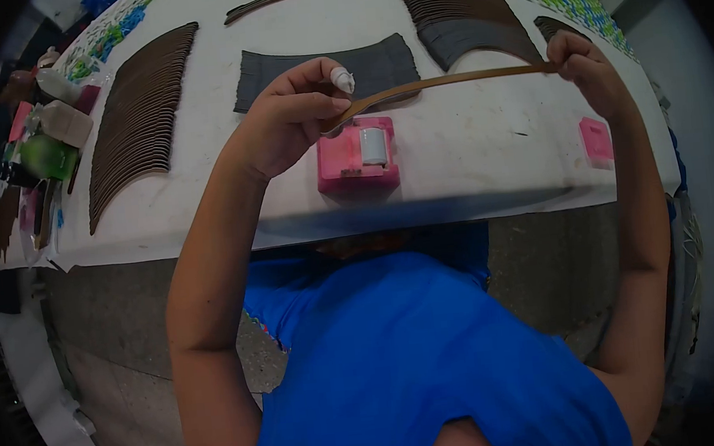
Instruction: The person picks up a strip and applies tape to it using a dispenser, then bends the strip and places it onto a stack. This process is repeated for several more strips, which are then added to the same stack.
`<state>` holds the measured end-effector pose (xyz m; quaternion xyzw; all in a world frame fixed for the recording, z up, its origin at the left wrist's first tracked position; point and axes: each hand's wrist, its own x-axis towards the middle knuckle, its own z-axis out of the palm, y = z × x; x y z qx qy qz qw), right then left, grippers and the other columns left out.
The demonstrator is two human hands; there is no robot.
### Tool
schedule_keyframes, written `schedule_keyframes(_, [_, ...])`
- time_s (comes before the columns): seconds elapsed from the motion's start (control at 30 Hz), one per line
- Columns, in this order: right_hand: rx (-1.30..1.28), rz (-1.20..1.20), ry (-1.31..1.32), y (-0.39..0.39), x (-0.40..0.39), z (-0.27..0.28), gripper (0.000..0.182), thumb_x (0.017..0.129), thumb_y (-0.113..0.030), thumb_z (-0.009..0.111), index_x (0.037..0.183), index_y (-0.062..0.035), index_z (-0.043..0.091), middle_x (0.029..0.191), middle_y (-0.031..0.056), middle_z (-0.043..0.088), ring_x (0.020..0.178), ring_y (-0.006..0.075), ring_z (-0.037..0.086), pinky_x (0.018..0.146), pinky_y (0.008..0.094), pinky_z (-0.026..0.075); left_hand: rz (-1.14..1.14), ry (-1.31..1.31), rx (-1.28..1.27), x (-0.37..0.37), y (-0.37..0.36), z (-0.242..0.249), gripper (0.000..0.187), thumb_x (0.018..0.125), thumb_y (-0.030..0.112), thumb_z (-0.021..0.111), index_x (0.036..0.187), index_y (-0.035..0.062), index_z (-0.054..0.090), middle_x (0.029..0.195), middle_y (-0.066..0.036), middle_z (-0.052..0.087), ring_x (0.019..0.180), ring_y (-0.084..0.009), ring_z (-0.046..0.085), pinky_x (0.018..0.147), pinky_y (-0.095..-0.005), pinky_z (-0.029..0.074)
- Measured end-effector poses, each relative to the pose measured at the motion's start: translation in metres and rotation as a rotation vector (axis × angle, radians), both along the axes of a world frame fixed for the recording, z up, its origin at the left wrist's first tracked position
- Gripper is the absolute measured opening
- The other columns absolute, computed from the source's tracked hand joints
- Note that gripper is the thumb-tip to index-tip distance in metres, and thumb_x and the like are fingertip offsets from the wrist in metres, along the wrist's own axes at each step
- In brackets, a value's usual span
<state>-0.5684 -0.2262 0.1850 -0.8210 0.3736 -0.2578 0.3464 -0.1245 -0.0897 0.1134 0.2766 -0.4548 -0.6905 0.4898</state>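
Note:
A long, narrow brown strap stretches between my two hands above the white table. Its left end is pinched by my left hand, which has a white covering on one fingertip. My right hand is closed around the other end. Just below my left hand stands a pink holder with a white roller set in it. Behind the strap lies a dark grey row of flat strips, partly hidden by my left hand.
Overlapping brown strips fan out on the left, with another stack at the back right. A few strips lie at the far side. Bottles and small items crowd the left edge. A pink piece sits near my right forearm.

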Motion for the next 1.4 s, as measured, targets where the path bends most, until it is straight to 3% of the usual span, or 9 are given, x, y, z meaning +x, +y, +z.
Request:
schedule_keyframes(0.07, [0.409, -0.041, -0.172, 0.012, 0.008, -0.013, 0.012, 0.081, -0.015, 0.055, 0.090, -0.0092, 0.058, 0.085, -0.0008, 0.051, 0.076, 0.0095, 0.041, 0.069, 0.0257, 0.036, -0.071, 0.057, 0.062, 0.011, 0.003, 0.001, 0.017, 0.089, -0.001, 0.065, 0.100, 0.0110, 0.065, 0.089, 0.001, 0.064, 0.074, -0.0106, 0.057, 0.066, -0.0265, 0.043])
schedule_keyframes(0.27, [0.828, 0.143, -0.680, 0.037, 0.026, -0.039, 0.019, 0.087, -0.022, 0.061, 0.096, -0.0049, 0.058, 0.090, 0.0035, 0.056, 0.080, 0.0145, 0.047, 0.072, 0.0293, 0.041, -0.051, 0.124, 0.099, 0.032, 0.014, -0.005, 0.018, 0.089, -0.002, 0.064, 0.104, 0.0098, 0.064, 0.089, 0.000, 0.064, 0.074, -0.0108, 0.055, 0.066, -0.0273, 0.043])
schedule_keyframes(0.4, [0.908, 0.212, -0.962, 0.062, 0.046, -0.049, 0.025, 0.090, -0.017, 0.062, 0.110, -0.0021, 0.063, 0.101, 0.0071, 0.064, 0.090, 0.0177, 0.056, 0.080, 0.0326, 0.048, -0.035, 0.196, 0.100, 0.047, 0.019, -0.017, 0.017, 0.091, -0.001, 0.064, 0.106, 0.0087, 0.063, 0.089, -0.003, 0.065, 0.074, -0.0119, 0.055, 0.066, -0.0276, 0.043])
schedule_keyframes(0.5, [0.797, 0.291, -1.100, 0.064, 0.058, -0.067, 0.039, 0.093, 0.002, 0.062, 0.131, -0.0039, 0.065, 0.115, 0.0094, 0.069, 0.111, 0.0211, 0.066, 0.092, 0.0377, 0.054, -0.035, 0.235, 0.078, 0.057, 0.024, -0.023, 0.017, 0.094, 0.001, 0.065, 0.109, 0.0077, 0.062, 0.089, -0.005, 0.065, 0.074, -0.0132, 0.056, 0.067, -0.0275, 0.044])
schedule_keyframes(0.6, [0.666, 0.166, -1.158, 0.063, 0.079, -0.080, 0.037, 0.093, 0.004, 0.065, 0.129, -0.0048, 0.065, 0.112, 0.0077, 0.069, 0.103, 0.0188, 0.068, 0.087, 0.0347, 0.056, -0.029, 0.262, 0.050, 0.064, 0.028, -0.026, 0.018, 0.095, 0.001, 0.064, 0.111, 0.0074, 0.062, 0.091, -0.008, 0.068, 0.075, -0.0144, 0.058, 0.069, -0.0273, 0.045])
schedule_keyframes(0.9, [0.505, 0.001, -1.126, 0.055, 0.123, -0.076, 0.021, 0.097, 0.000, 0.069, 0.117, -0.0048, 0.066, 0.100, 0.0050, 0.070, 0.086, 0.0121, 0.066, 0.080, 0.0278, 0.056, 0.119, 0.298, 0.024, 0.087, 0.031, -0.033, 0.024, 0.095, -0.003, 0.064, 0.117, 0.0079, 0.062, 0.103, -0.009, 0.069, 0.081, -0.0156, 0.059, 0.072, -0.0278, 0.048])
schedule_keyframes(1.13, [0.527, -0.118, -0.974, 0.032, 0.150, -0.068, 0.013, 0.099, -0.006, 0.069, 0.112, -0.0047, 0.065, 0.096, 0.0041, 0.069, 0.083, 0.0126, 0.065, 0.078, 0.0295, 0.054, 0.122, 0.618, -0.139, 0.102, 0.004, -0.027, 0.030, 0.098, -0.003, 0.060, 0.125, 0.0096, 0.061, 0.113, -0.009, 0.065, 0.092, -0.0172, 0.059, 0.084, -0.0329, 0.053])
schedule_keyframes(1.27, [0.521, -0.144, -0.913, 0.005, 0.170, -0.072, 0.013, 0.098, -0.007, 0.071, 0.110, -0.0054, 0.064, 0.095, 0.0033, 0.069, 0.083, 0.0119, 0.065, 0.077, 0.0289, 0.054, 0.410, 0.644, -0.085, 0.119, -0.029, -0.034, 0.031, 0.099, -0.008, 0.054, 0.126, 0.0067, 0.060, 0.115, -0.012, 0.069, 0.102, -0.0226, 0.067, 0.093, -0.0387, 0.058])
schedule_keyframes(1.4, [0.497, -0.213, -0.799, -0.028, 0.195, -0.079, 0.015, 0.096, -0.009, 0.073, 0.108, -0.0060, 0.065, 0.093, 0.0015, 0.067, 0.083, 0.0108, 0.064, 0.075, 0.0280, 0.053, 0.766, 0.262, -0.116, 0.128, -0.069, -0.042, 0.032, 0.095, -0.009, 0.061, 0.124, 0.0031, 0.057, 0.113, -0.013, 0.069, 0.098, -0.0225, 0.070, 0.095, -0.0393, 0.061])
